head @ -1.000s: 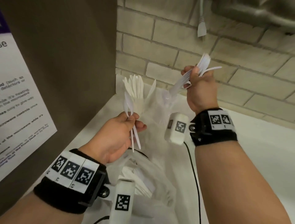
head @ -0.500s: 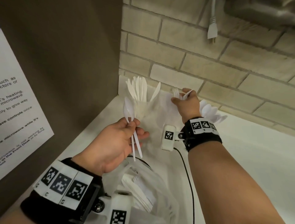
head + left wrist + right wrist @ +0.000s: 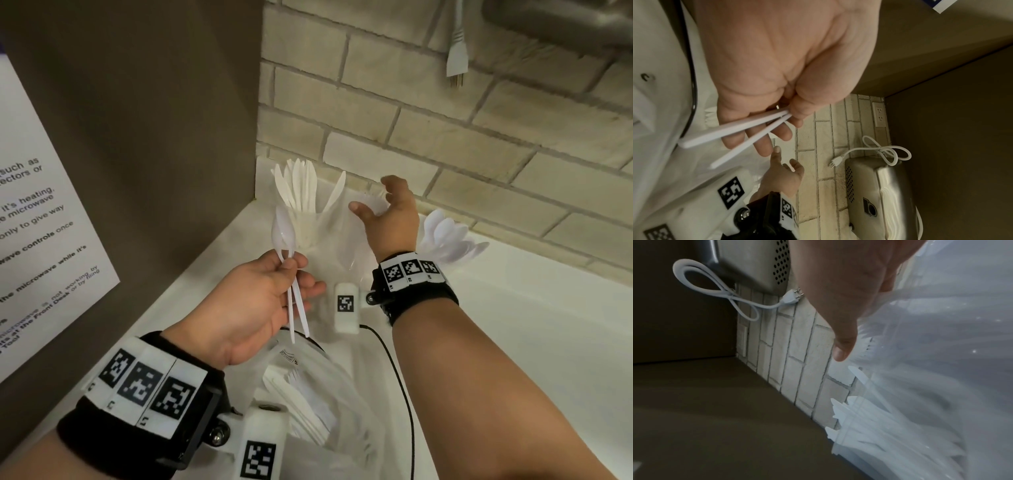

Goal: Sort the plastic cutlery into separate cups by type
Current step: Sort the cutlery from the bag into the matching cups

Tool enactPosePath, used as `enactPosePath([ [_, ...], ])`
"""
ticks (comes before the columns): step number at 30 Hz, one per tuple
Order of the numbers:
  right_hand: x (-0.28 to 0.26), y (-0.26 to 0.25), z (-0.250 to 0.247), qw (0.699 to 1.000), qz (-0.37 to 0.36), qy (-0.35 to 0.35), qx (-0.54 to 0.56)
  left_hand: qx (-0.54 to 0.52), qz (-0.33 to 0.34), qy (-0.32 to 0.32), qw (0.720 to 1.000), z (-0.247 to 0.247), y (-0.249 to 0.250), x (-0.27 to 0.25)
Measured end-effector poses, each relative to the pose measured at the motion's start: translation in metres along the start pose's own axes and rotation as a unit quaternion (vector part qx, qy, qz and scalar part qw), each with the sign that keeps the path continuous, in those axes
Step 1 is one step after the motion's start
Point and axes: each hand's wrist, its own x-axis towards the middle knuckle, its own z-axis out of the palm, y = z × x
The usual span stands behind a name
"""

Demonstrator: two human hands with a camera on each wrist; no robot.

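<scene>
My left hand (image 3: 291, 270) pinches two white plastic spoons (image 3: 283, 236) by their handles, bowls up, in front of a clear cup (image 3: 308, 236) full of white knives (image 3: 301, 185). In the left wrist view the two spoon handles (image 3: 748, 129) stick out across its fingers. My right hand (image 3: 371, 195) hovers with fingers spread and nothing in it over a second clear cup (image 3: 346, 246), where fork tines (image 3: 375, 198) show just beyond it. Behind that wrist, more white spoons (image 3: 448, 240) fan out; their cup is hidden.
A clear plastic bag (image 3: 318, 404) of loose white cutlery lies on the white counter (image 3: 531, 342) below my hands. A brown panel (image 3: 154, 137) with a printed notice stands left, a brick wall (image 3: 445, 144) behind. A metal appliance (image 3: 879, 194) and a white power cord (image 3: 879, 151) hang above.
My right hand came down from high up with a bundle of forks, set it in the middle cup and let go. The left hand kept its two spoons nearly still.
</scene>
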Motion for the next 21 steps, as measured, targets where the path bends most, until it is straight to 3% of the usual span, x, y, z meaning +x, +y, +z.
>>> enactPosePath([
  [2,0.0,0.004,0.001,0.998,0.031,-0.035,-0.037,-0.001,-0.001,-0.001,1.0,0.001,0.0,0.0],
  [4,0.001,0.006,0.003,0.983,0.006,-0.078,-0.164,-0.004,-0.002,-0.001,1.0,0.001,0.0,0.001],
  [6,0.002,0.006,0.005,0.959,-0.03,-0.072,-0.271,-0.006,-0.005,-0.001,1.0,0.002,-0.001,0.001],
  [9,0.0,-0.004,0.003,0.949,-0.025,-0.075,-0.305,-0.008,-0.009,-0.005,1.0,0.002,-0.002,0.002],
  [14,-0.015,-0.039,-0.027,0.977,-0.036,-0.05,-0.204,0.029,-0.012,-0.007,0.999,0.009,0.001,-0.001],
  [17,-0.035,-0.075,-0.056,0.984,-0.009,-0.172,-0.046,0.094,-0.013,-0.029,0.995,0.016,0.002,-0.007],
  [19,-0.058,-0.097,-0.076,0.952,0.021,-0.303,0.049,0.144,-0.009,-0.047,0.988,0.021,0.0,-0.011],
  [21,-0.077,-0.107,-0.089,0.918,0.023,-0.391,0.07,0.19,0.002,-0.062,0.98,0.026,-0.003,-0.017],
])
